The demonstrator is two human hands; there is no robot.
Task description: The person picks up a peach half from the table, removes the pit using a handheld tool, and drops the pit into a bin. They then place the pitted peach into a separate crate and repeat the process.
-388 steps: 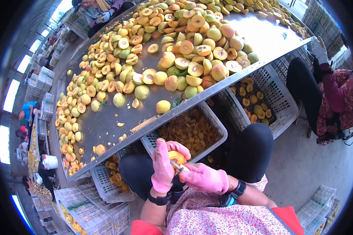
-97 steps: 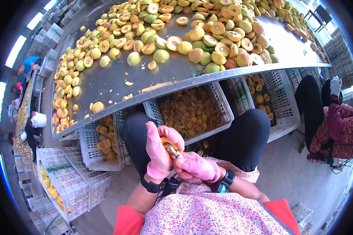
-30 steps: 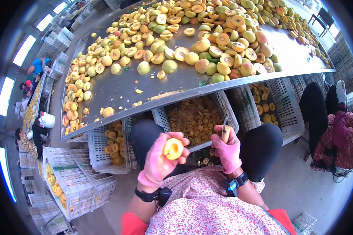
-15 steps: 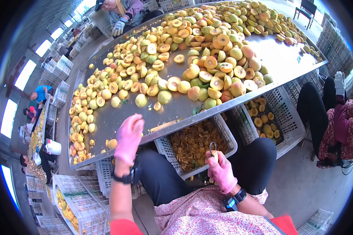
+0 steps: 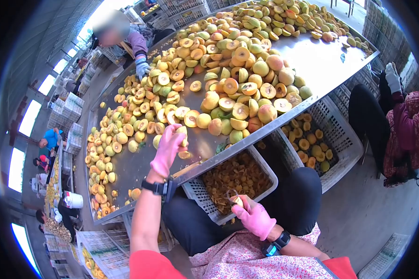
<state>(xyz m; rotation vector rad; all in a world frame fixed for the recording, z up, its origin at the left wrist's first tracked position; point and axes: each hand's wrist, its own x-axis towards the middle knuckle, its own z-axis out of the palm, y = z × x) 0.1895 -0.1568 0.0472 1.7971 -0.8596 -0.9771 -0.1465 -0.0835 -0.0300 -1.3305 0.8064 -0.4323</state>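
Observation:
My left hand (image 5: 168,149), in a pink glove, is over the near edge of the metal table (image 5: 135,172). Its fingers are closed round a yellow-green peach (image 5: 182,135); the palm side is hidden. My right hand (image 5: 255,217), also pink-gloved, grips a small looped-blade tool (image 5: 231,193) with a light handle. That tool is above a white crate (image 5: 271,174) of brown-orange scraps (image 5: 235,179). Halved and whole peaches (image 5: 239,83) are heaped across the table beyond my left hand.
A second crate (image 5: 347,153) with peach halves stands under the table edge at right. Another person's gloved hand (image 5: 142,68) reaches into the far side of the heap. A seated person (image 5: 405,130) is at right. Stacked crates (image 5: 107,253) stand at lower left.
My left hand has gone from bare table edge to the peaches and now has one in its fingers. My right hand has lowered and tilted the tool leftward. The co-worker's hand has moved onto the heap.

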